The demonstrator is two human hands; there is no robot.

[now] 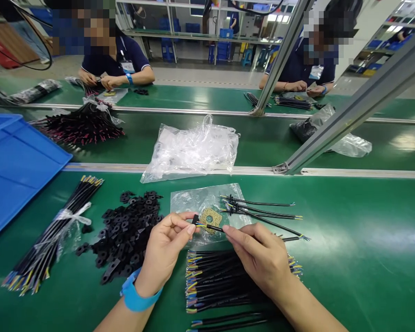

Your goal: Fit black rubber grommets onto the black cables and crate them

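Observation:
My left hand (171, 240), with a blue band at the wrist, pinches a small black plastic part (195, 219). In my right hand (257, 249) is a short black cable (215, 228), gripped between thumb and forefinger. Its coloured wire ends point left and meet the black part; whether they pass through it I cannot tell. Behind the hands a yellowish sponge (211, 220) lies on a clear plastic bag (183, 198). To the left is a heap of similar black parts (124, 235). Many cut cables (210, 281) lie side by side below my hands.
Several cables with black parts on them (263, 214) lie right of the sponge. A tied cable bundle (60, 226) and a blue bin (17, 166) are at left. Crumpled clear bags (197, 147) lie across a metal rail. Two people work opposite, behind a slanted metal post (356, 101).

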